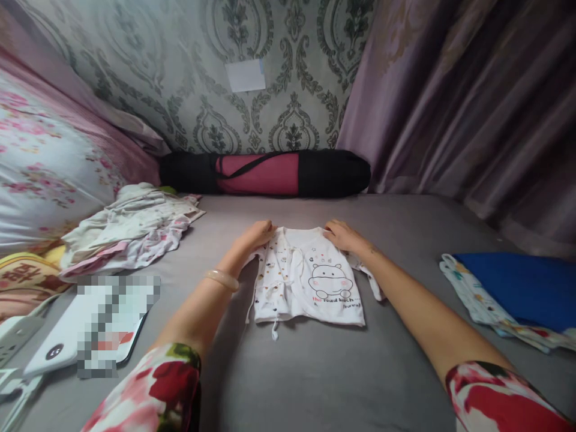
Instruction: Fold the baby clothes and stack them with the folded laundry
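- Centrally, a small white cotton baby shirt (pixel 310 279), printed with a cartoon hippo and brown specks, lies flat on a plain grey bedsheet (pixel 297 378), neckline away from the person, hem near.
- Left hand (pixel 260 233): at the shirt's left shoulder, touching; fingers bent and close together. Cannot tell whether cloth is pinched.
- Right hand (pixel 342 235): at the opposite shoulder, touching; fingers curled, barely parted, tips partly hidden; grip likewise unclear.
- Pale, smooth bangle (pixel 221 279) around left forearm.
- Far edge: long black-and-maroon cylindrical fabric bag (pixel 258 175), against patterned wall.
- Left side: loose heap of pale printed clothes (pixel 130 231), beside a white floral pillow (pixel 42 162).
- Right side: folded royal-blue cloth (pixel 517 285), atop white printed fabric.
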Available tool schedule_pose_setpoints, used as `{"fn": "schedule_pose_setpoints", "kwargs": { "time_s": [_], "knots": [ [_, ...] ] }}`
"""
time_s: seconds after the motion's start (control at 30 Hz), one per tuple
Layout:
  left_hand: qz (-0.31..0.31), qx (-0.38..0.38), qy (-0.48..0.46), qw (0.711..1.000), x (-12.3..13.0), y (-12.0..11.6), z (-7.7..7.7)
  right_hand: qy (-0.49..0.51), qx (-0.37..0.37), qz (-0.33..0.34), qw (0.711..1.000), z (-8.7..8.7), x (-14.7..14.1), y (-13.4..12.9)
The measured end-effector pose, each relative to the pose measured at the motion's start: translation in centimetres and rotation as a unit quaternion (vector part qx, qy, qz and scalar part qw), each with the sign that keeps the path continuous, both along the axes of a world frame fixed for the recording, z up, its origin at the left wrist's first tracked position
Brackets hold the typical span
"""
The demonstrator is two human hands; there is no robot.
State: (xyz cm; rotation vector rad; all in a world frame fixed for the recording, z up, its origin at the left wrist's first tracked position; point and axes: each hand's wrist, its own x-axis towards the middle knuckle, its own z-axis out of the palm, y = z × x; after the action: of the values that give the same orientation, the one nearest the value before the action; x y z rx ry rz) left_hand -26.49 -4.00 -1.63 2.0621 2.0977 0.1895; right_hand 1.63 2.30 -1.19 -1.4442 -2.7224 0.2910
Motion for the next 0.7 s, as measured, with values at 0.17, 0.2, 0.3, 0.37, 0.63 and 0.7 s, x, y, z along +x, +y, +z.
{"fn": "schedule_pose_setpoints", "kwargs": {
  "time_s": [0.17,0.2,0.3,0.37,0.63,0.7],
  "knots": [
    [-0.005,0.022,-0.032,0.999,0.4,0.1,-0.7,0.041,-0.01,-0.022,0.999,-0.6,-1.2,0.0],
    [-0.007,0.034,-0.025,0.999,0.4,0.2,-0.9,0.042,-0.005,-0.029,0.999,-0.7,-1.3,0.0],
    [-0.012,0.08,-0.008,0.997,0.3,0.3,-1.3,0.037,0.008,-0.039,0.999,-1.2,-1.5,-0.1],
    [-0.02,0.106,0.004,0.994,0.2,0.5,-1.5,0.031,0.014,-0.043,0.999,-1.7,-1.7,-0.1],
    [-0.013,0.048,0.038,0.998,0.6,0.0,-0.4,0.1,-0.043,-0.066,0.992,-0.4,-1.1,0.5],
    [0.011,0.053,0.053,0.997,1.1,-1.3,0.7,0.167,-0.099,-0.084,0.977,0.7,0.8,0.6]
  ]
}}
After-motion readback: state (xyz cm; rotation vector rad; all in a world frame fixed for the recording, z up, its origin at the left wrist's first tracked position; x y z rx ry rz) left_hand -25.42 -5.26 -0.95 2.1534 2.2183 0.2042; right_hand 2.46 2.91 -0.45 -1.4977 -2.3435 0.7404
